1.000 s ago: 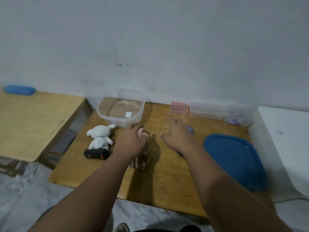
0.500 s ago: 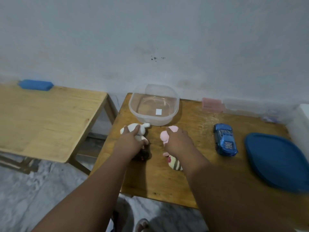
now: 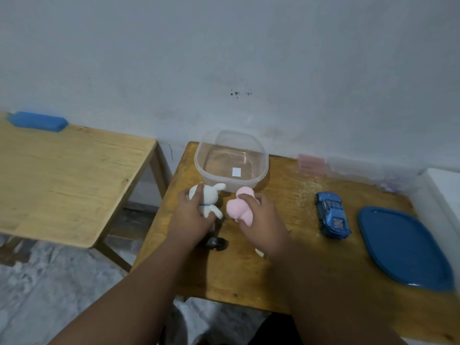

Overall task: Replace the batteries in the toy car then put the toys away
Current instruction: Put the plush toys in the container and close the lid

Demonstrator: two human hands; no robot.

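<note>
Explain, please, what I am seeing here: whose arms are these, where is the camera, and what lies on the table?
There is no machine: these are a person's two bare arms, filmed by a camera worn on the head, looking forward and down. The left hand grips a white rabbit toy; the right hand grips a pink soft toy. Both are near a clear plastic box on a small wooden table. Also there: a blue toy car, a blue lid and a black remote control.

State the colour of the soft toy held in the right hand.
Pale pink: the rounded plush toy in the right hand, clearest in the head view.
</note>
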